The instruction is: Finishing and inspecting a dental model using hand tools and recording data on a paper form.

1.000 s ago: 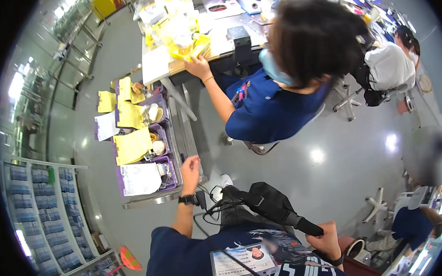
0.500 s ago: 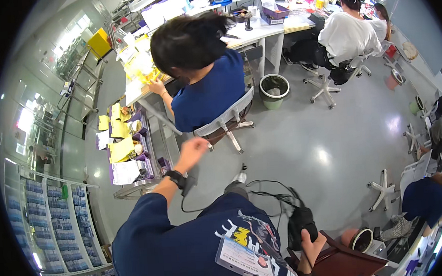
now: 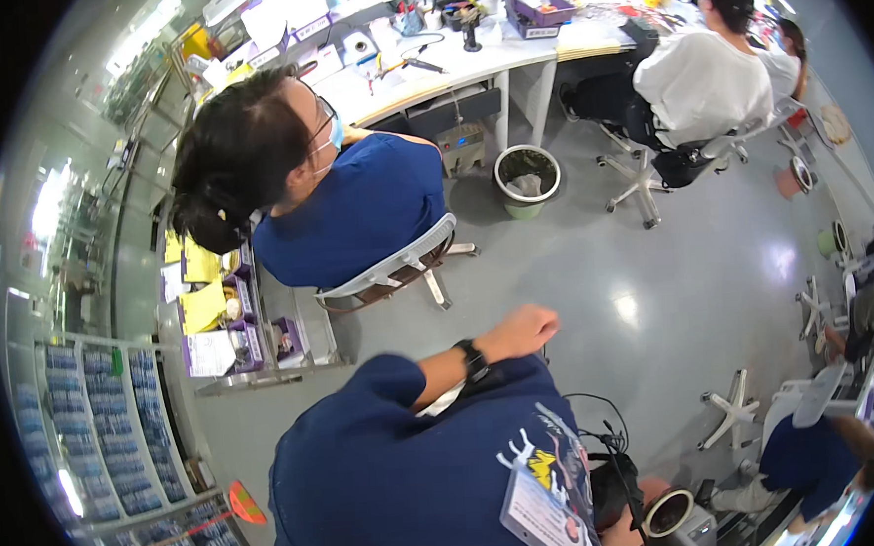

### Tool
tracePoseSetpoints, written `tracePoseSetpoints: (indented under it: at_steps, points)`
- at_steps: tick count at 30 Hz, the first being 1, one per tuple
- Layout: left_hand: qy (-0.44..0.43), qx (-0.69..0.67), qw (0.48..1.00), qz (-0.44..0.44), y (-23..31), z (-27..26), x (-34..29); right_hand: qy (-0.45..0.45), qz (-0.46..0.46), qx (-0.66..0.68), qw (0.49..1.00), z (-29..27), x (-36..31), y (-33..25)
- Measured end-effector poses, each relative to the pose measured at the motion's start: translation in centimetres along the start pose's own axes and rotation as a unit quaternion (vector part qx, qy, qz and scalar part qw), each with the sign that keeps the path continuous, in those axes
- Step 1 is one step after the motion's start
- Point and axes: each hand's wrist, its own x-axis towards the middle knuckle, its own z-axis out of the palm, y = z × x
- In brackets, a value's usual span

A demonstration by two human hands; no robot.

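Observation:
My left hand (image 3: pixel 524 330) reaches across in front of my body, a black watch (image 3: pixel 473 360) on its wrist. Its fingers are curled and slightly blurred; what they hold, if anything, is hidden. Low at the right, my right hand (image 3: pixel 624 538) shows only in part beside my shirt. It is at a black pouch-like bundle (image 3: pixel 614 479), from which thin black cables (image 3: pixel 613 432) loop out. A badge in a clear holder (image 3: pixel 543 513) hangs at my chest.
A seated person in blue (image 3: pixel 355 213) is close ahead, on a grey chair (image 3: pixel 397 265). Left of the chair stands a cart with purple bins (image 3: pixel 248 347). Racks (image 3: pixel 110 438) line the left side. A bin (image 3: pixel 526 184) stands by the workbench (image 3: pixel 476 68); another chair base (image 3: pixel 733 411) is at right.
My left hand has swung right across my body. My right hand and the black bundle have dropped toward the lower edge. The view has turned; the seated person's head has turned to the right.

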Motion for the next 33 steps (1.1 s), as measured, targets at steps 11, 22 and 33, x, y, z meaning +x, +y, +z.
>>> tracePoseSetpoints:
  at_steps: [11,22,33]
  points:
    - [0.044,0.094,0.995,-0.004,0.6,1.7,19.6,-0.031,-0.052,-0.163,0.985,1.2,18.4,-4.4]
    - [0.004,0.225,0.944,-0.241,4.9,10.3,21.6,-0.163,0.089,0.195,0.963,0.7,48.5,5.4]
    - [0.027,0.048,0.994,0.093,28.8,25.5,50.7,-0.194,-0.215,0.11,0.951,-7.7,70.6,-2.2]
